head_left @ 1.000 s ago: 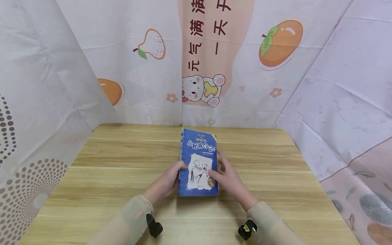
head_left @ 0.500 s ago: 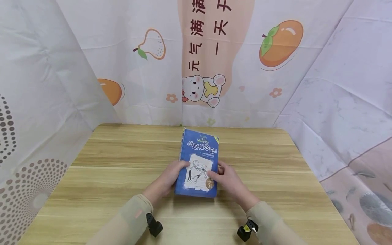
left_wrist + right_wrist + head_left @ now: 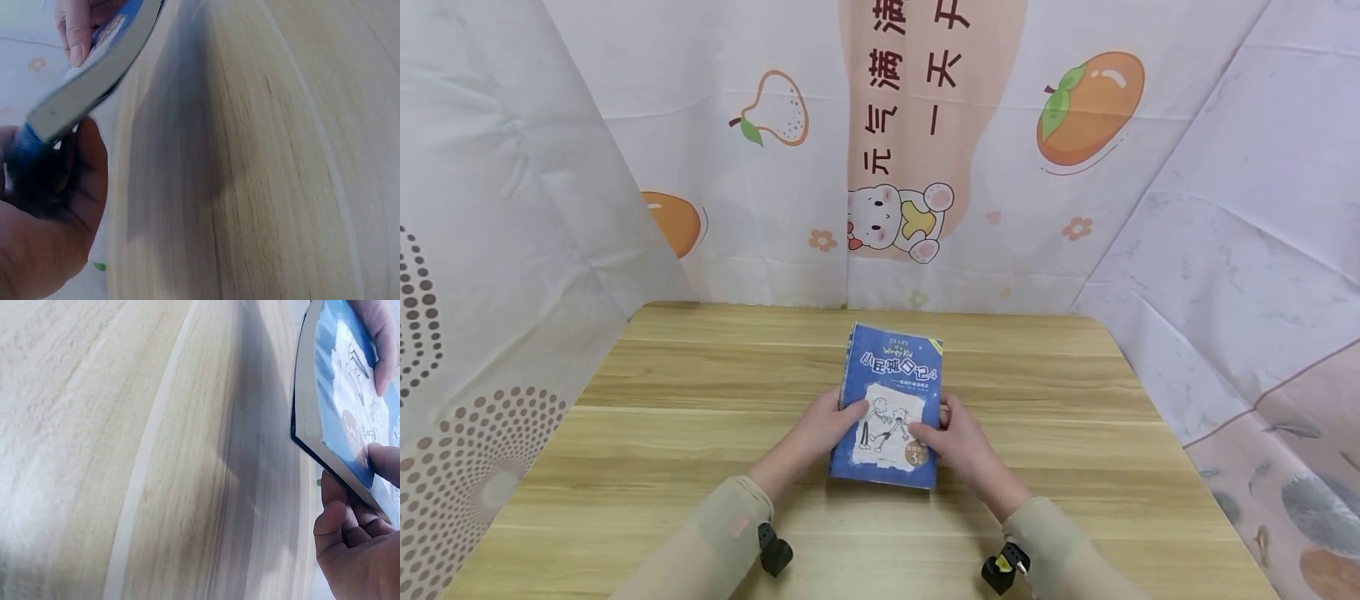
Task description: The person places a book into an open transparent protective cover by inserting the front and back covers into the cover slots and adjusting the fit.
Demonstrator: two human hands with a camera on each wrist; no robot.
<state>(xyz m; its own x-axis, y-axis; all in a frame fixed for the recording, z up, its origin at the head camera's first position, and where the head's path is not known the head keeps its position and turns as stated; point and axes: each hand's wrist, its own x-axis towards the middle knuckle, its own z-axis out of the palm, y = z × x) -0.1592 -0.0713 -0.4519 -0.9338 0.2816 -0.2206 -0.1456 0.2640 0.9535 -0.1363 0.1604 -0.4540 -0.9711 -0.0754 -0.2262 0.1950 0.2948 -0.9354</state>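
A blue paperback book (image 3: 891, 375), with a cartoon of two figures on its cover, is held between both hands in the head view. My left hand (image 3: 822, 425) grips its left side, thumb over the cover and fingers under the back. On the opposite edge, my right hand (image 3: 964, 440) pinches it with the thumb on the cover. In the left wrist view, the book's page block (image 3: 100, 81) bows in a curve above the tabletop. The right wrist view shows curled fingers (image 3: 340, 525) beneath the back cover. The book's underside is mostly hidden.
A wood-grain table (image 3: 700, 367) lies under the hands, and the book's shadow falls on it. Printed cloth curtains (image 3: 760, 208) hang behind the table and along both sides. Black wrist cameras (image 3: 773, 550) are strapped to both sleeves.
Over the last second the book has shifted slightly right and toward the person, with a small change of tilt. Both hands keep hold; the left thumb lies further over the cover.
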